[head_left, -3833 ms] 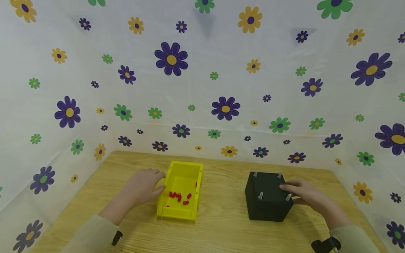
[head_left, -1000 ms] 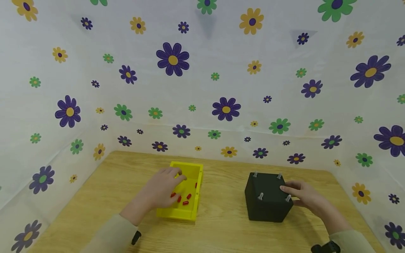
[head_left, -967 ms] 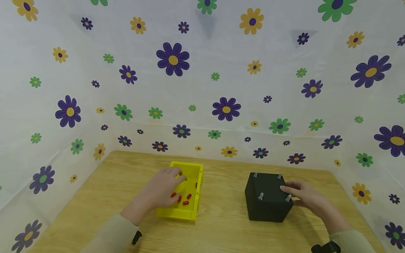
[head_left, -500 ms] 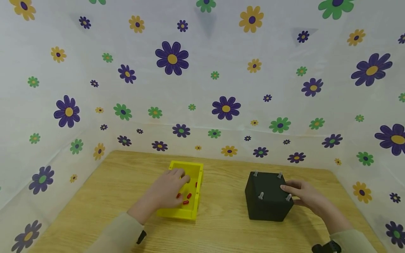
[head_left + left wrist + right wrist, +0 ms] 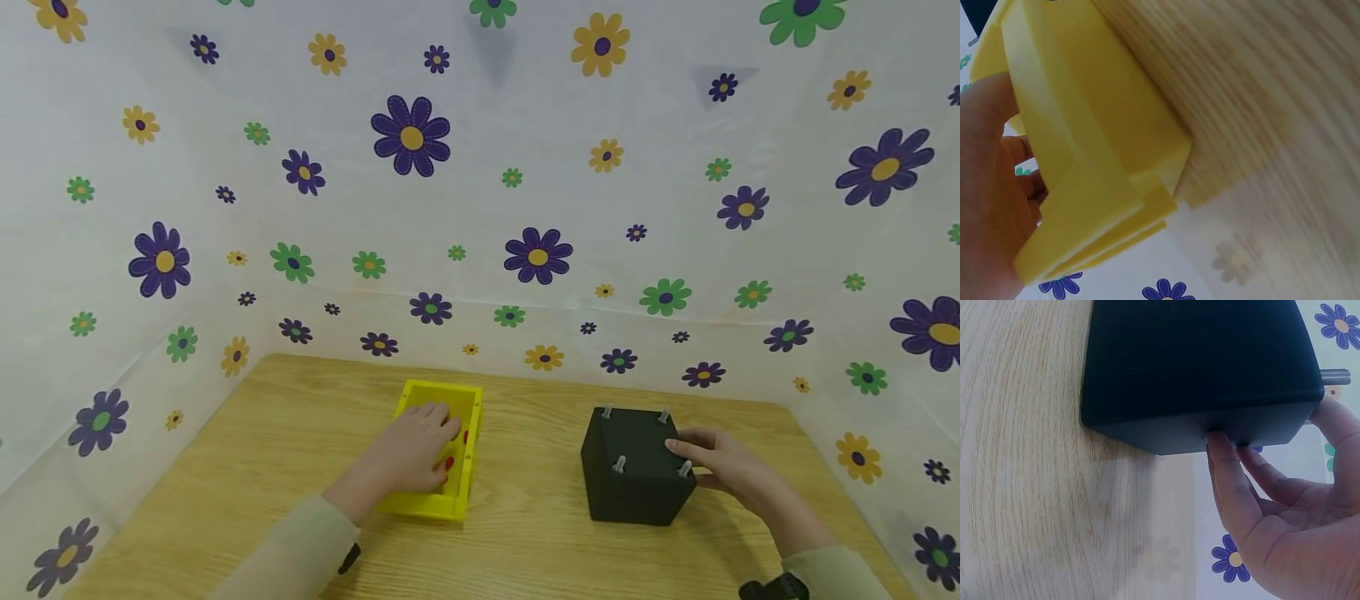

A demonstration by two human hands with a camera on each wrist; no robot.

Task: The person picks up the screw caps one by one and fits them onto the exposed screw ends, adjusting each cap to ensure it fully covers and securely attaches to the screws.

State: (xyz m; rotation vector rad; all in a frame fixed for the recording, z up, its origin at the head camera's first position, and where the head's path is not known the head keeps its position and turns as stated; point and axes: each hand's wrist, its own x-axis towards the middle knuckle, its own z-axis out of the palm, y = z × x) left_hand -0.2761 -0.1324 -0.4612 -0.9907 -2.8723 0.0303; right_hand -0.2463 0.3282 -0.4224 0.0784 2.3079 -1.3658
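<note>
My left hand (image 5: 408,446) reaches over the left wall into a yellow bin (image 5: 438,507). Its fingers bend downward, and a gap shows between thumb and index fingertip. Small red cylindrical pieces (image 5: 450,462) lie by the thumb; the hand hides others. In the left wrist view the bin's wall (image 5: 1097,100) covers the fingertips. My right hand (image 5: 723,458) touches a black box (image 5: 637,492), its thumb at the top edge and its fairly straight fingers against the right side. Threaded bolts (image 5: 1336,377) stick up at the box's top corners.
The wooden table (image 5: 525,542) carries the bin at left of centre and the box to the right. A white sheet with printed flowers (image 5: 480,217) encloses the back and sides. Dark straps (image 5: 776,586) sit at both wrists.
My left hand has moved from beside the bin's left wall to inside it, further right over the red pieces. The right hand and black box have stayed put.
</note>
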